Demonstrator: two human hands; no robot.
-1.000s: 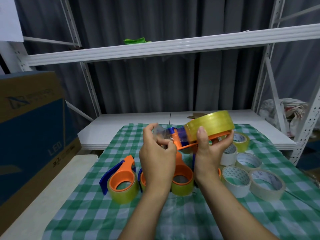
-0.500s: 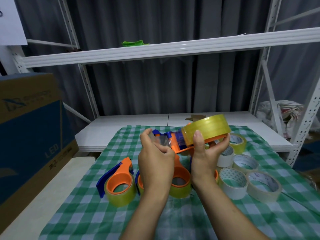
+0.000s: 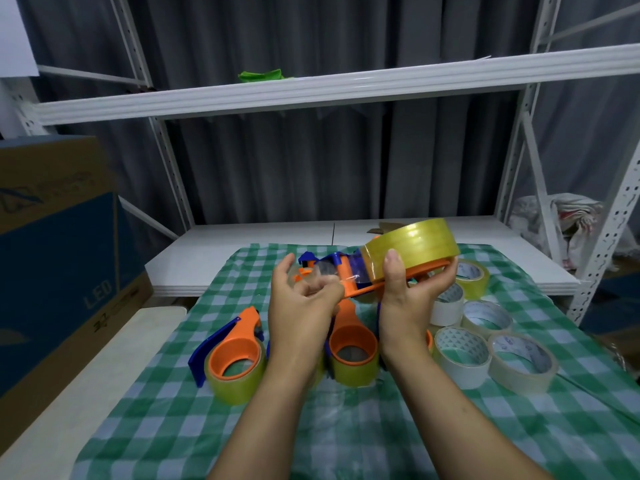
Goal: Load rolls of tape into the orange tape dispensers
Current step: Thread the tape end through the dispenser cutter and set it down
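The person is holding an orange tape dispenser up in the air over the green checked cloth, with a yellowish tape roll already seated on it. The right hand is wrapping round dispenser and roll from below, thumb pressing the roll's outer face. The left hand is pinching the clear free end of tape at the blue front of the dispenser. The likely trouble is the loose film: it could be folding onto itself, sticking to the fingers, or missing the front roller if pulled at an angle. The roll might also be sliding off its hub, since the dispenser is tilting. Directly beneath the hands two loaded dispensers are lying on the cloth, and loose rolls are crowding just to the right, so lowering straight down risks knocking them. Open air is lying above and ahead; the cardboard box is standing well off to the left.
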